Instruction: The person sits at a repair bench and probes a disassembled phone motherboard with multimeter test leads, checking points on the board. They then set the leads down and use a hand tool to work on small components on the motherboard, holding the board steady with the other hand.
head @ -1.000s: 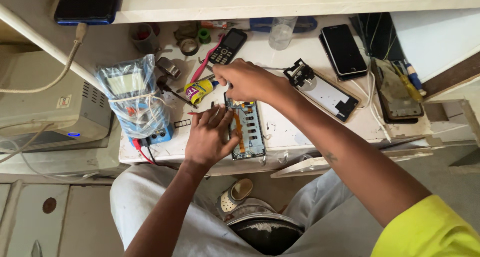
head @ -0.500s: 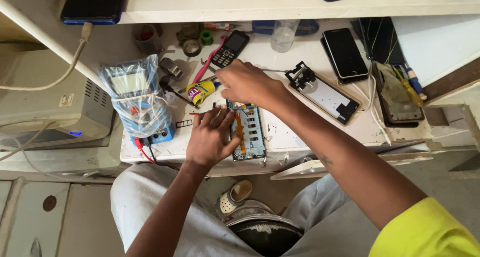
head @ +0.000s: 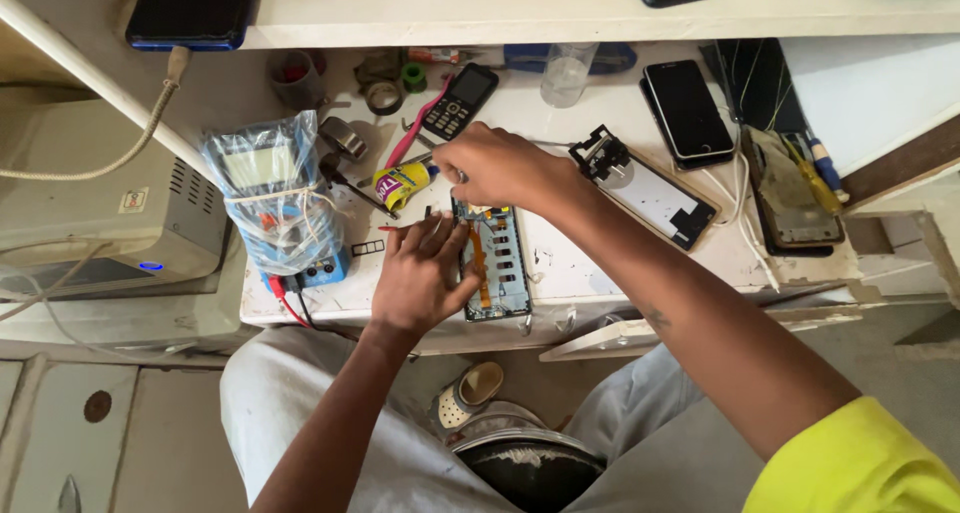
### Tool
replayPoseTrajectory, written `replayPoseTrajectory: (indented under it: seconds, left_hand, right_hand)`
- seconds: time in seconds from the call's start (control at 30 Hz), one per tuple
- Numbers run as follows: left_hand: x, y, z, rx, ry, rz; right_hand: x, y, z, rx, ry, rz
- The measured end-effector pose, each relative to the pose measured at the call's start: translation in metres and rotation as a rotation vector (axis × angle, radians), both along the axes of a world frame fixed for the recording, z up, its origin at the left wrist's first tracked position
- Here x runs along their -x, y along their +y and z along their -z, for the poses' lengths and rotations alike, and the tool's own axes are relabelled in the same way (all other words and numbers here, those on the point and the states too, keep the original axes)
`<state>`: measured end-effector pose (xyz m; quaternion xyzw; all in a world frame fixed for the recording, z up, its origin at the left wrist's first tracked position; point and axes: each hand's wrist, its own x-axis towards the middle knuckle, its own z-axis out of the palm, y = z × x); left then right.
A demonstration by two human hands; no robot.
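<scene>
Hands [head: 455, 223] on opened phone [head: 497, 263], near bench edge [head: 330, 318]

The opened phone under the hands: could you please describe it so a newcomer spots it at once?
Start at the white workbench. At its front edge, between the left hand and right hand, lies the opened phone. Unlike the dark-screened phones nearby, it shows bare blue-grey innards.

Your left hand [head: 420, 278] lies flat on the left edge of the opened phone [head: 495, 263], fingers pressing its frame on the white workbench [head: 600, 263]. Your right hand [head: 495, 163] hovers at the phone's top end, fingertips pinched; whatever they pinch is too small to tell. Yellow glue tube [head: 400, 184] just left of that hand. Bagged multimeter [head: 275, 203] further left. Detached screen [head: 645, 188] lies right, black smartphone [head: 688, 110] beyond it. Keypad phone [head: 460, 100] above.
</scene>
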<state>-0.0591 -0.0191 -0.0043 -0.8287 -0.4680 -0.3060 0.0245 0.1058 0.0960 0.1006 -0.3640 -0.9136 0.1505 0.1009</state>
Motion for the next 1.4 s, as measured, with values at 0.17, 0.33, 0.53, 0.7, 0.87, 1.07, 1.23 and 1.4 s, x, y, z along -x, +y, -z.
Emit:
replayPoseTrajectory:
  seconds: [0.17, 0.33, 0.53, 0.7, 0.87, 1.07, 1.23, 1.4]
  left_hand:
    - [0.002, -0.001, 0.001, 0.006, -0.002, 0.008]
    - [0.002, 0.001, 0.002, 0.008, 0.025, 0.002]
    - [0.002, 0.002, 0.001, 0.012, 0.006, 0.004]
    - [0.002, 0.001, -0.001, 0.018, -0.014, 0.017]
    - [0.001, 0.001, -0.001, 0.021, 0.000, 0.010]
    - [0.001, 0.001, 0.000, 0.025, -0.008, 0.009]
    - [0.001, 0.001, 0.000, 0.035, 0.010, 0.009]
    - [0.001, 0.002, 0.001, 0.021, 0.014, 0.001]
  right_hand:
    - [0.008, 0.001, 0.006, 0.001, -0.145, 0.197]
    - [0.005, 0.001, 0.007, -0.088, -0.014, 0.077]
    - [0.002, 0.000, 0.008, -0.025, 0.152, -0.044]
    - [0.004, 0.005, 0.013, -0.062, 0.046, 0.094]
    - [0.000, 0.007, 0.010, -0.006, 0.037, -0.011]
    - [0.004, -0.005, -0.010, 0.069, 0.114, -0.124]
    - [0.019, -0.019, -0.028, 0.262, -0.069, 0.221]
    - [0.020, -0.015, -0.023, 0.043, -0.052, 0.188]
